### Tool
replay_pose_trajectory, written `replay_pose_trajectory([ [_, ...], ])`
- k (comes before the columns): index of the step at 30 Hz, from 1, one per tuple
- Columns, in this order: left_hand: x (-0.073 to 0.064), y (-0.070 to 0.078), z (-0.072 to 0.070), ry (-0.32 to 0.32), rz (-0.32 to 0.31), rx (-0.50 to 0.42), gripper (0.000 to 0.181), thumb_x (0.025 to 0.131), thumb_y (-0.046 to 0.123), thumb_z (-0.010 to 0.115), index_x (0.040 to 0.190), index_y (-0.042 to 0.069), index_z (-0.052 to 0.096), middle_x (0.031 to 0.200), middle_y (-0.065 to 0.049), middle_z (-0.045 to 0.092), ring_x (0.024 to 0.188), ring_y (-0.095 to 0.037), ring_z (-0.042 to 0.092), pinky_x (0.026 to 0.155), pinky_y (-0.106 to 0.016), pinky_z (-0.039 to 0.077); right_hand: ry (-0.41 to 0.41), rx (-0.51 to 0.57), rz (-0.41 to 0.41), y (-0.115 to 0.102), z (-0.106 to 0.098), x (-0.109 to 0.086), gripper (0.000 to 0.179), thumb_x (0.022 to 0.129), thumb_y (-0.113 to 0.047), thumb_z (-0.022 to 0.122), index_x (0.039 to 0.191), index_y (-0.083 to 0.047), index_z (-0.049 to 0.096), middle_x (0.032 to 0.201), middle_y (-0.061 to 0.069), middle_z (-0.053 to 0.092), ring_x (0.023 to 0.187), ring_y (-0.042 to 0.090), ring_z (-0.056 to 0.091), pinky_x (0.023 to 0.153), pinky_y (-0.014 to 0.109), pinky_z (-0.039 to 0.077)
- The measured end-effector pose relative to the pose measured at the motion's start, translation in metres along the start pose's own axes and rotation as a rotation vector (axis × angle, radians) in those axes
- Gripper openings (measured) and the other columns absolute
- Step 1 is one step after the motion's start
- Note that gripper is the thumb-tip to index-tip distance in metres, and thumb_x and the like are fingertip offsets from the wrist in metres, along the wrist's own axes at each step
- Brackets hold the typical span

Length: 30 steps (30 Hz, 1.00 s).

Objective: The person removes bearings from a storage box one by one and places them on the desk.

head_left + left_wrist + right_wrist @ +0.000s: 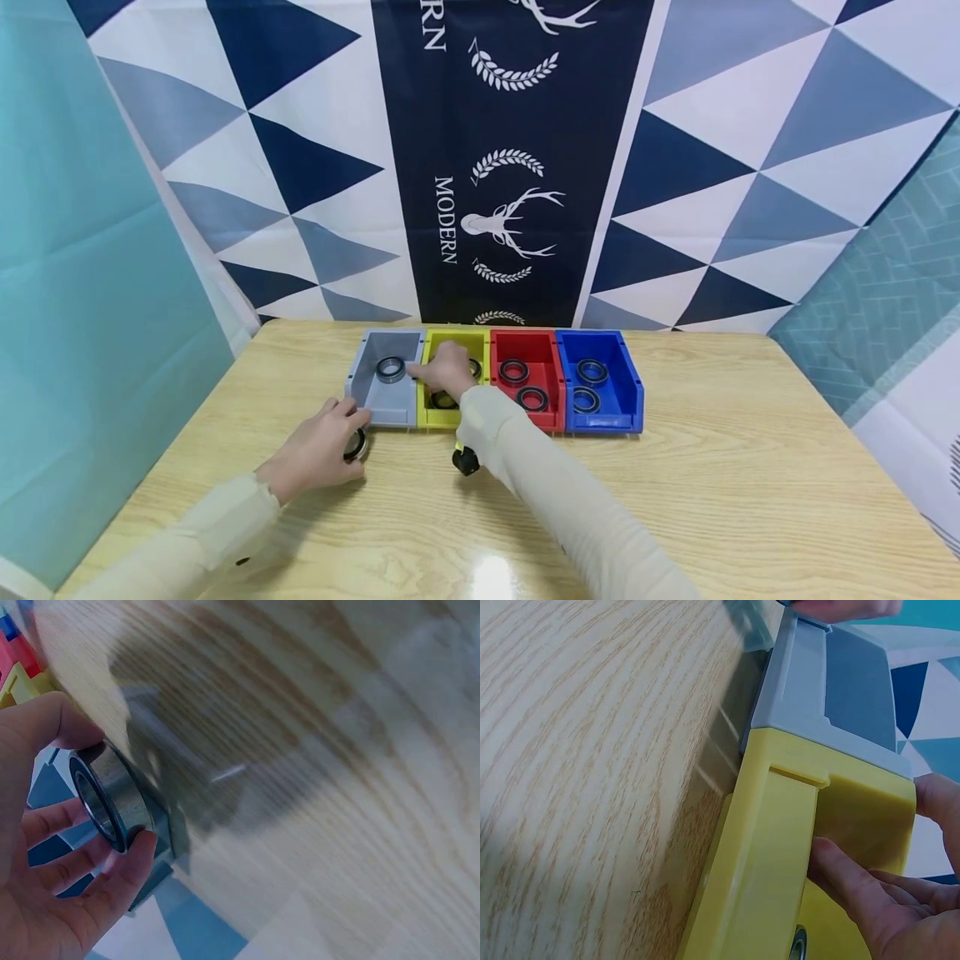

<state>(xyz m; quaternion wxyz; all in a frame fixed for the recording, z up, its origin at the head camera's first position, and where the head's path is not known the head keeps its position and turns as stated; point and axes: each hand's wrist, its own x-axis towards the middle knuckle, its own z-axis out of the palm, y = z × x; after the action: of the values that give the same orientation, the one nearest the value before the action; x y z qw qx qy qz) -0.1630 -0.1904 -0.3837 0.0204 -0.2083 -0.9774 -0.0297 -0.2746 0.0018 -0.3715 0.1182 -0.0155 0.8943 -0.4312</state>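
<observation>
My left hand (318,446) pinches a ball bearing (112,795) by its outer rim, just in front of the grey bin (393,417). In the left wrist view the thumb and a fingertip press opposite sides of the ring. My right hand (448,371) reaches into the yellow bin (453,337), with one digit over the wall shared with the grey bin. Its other fingers (847,881) extend inside the yellow bin, with nothing seen between them. Bearings (444,400) lie in the yellow bin, partly hidden by this hand. One bearing (391,368) lies in the grey bin.
To the right of the yellow bin stand a red bin (536,350) and a blue bin (628,396), two bearings in each. The four-coloured row sits toward the back of the wooden table (712,483). A small black device (465,460) shows by the right wrist.
</observation>
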Motion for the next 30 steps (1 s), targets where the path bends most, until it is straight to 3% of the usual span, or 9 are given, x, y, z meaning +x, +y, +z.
replay_pose_trajectory([
  [4,-0.004,-0.007,0.000,-0.023,-0.014,-0.024,0.056,0.066,0.024,0.079,0.116,0.006,0.060,0.115,-0.016,0.059,0.102,-0.032,0.055,0.076,-0.042,0.054,-0.001,0.001,0.006,-0.002,-0.001,-0.001,0.029,0.082,-0.030,0.074,0.081,-0.002,0.065,0.054,0.001,0.052,0.063,0.021,0.067,0.053,0.021,0.044],
  [10,-0.010,-0.021,0.002,-0.016,-0.020,-0.050,0.042,0.062,0.021,0.076,0.099,0.012,0.059,0.091,-0.002,0.051,0.083,-0.019,0.046,0.064,-0.031,0.045,-0.002,0.000,0.004,-0.001,0.000,-0.001,0.028,0.080,-0.029,0.075,0.076,-0.003,0.066,0.054,0.002,0.057,0.063,0.021,0.069,0.050,0.021,0.044],
  [18,-0.016,-0.034,0.005,0.030,-0.013,-0.083,0.035,0.059,0.020,0.075,0.088,0.017,0.056,0.083,0.003,0.046,0.077,-0.015,0.043,0.063,-0.027,0.042,0.022,-0.005,-0.008,0.001,0.000,0.000,0.029,0.079,-0.029,0.077,0.076,-0.003,0.066,0.060,0.005,0.065,0.062,0.019,0.070,0.048,0.019,0.043],
  [24,-0.016,-0.039,0.010,0.024,-0.024,-0.088,0.033,0.061,0.022,0.074,0.088,0.018,0.056,0.083,0.003,0.045,0.077,-0.014,0.043,0.064,-0.026,0.042,0.024,0.002,-0.011,0.001,0.000,-0.001,0.028,0.079,-0.029,0.077,0.080,-0.002,0.068,0.063,0.006,0.067,0.061,0.018,0.069,0.052,0.021,0.047],
  [30,-0.014,-0.036,0.011,0.009,-0.022,-0.103,0.034,0.062,0.022,0.075,0.091,0.017,0.058,0.083,0.003,0.046,0.076,-0.012,0.042,0.063,-0.025,0.041,0.016,-0.018,-0.009,0.002,0.000,0.001,0.030,0.080,-0.030,0.076,0.068,-0.004,0.066,0.053,0.003,0.060,0.064,0.022,0.070,0.046,0.021,0.042],
])
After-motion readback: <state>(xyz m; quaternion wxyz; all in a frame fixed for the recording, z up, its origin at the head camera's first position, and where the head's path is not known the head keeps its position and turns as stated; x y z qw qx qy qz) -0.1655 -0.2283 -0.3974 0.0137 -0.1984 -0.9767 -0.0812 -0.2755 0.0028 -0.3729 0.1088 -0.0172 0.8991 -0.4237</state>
